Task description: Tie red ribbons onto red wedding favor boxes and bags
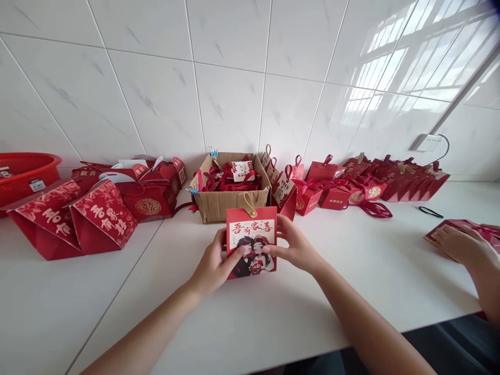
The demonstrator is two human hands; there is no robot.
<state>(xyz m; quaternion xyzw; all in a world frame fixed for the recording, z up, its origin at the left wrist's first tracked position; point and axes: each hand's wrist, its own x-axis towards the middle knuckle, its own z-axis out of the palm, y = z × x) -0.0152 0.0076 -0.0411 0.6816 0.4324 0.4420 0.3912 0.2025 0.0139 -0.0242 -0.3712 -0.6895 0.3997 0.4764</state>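
A red gift box (255, 229) with a cartoon wedding couple printed on its front stands upright before me, its tan loop handle (248, 204) fastened by a gold stud at the top. My left hand (214, 263) grips its left side, thumb across the front. From the other side my right hand (295, 245) holds it too, thumb on the printed picture and fingers behind, partly hidden. Just behind the box is a cardboard carton (219, 208) with dark red ribbons and a printed card in it.
Red gift boxes (103, 213) stand at left beside a red plastic basin (31, 166). More boxes (414, 179) line the tiled wall at right, near a power strip (427, 142). A black loop (430, 212) lies on the table. Another person's hand (464, 242) rests on a red box.
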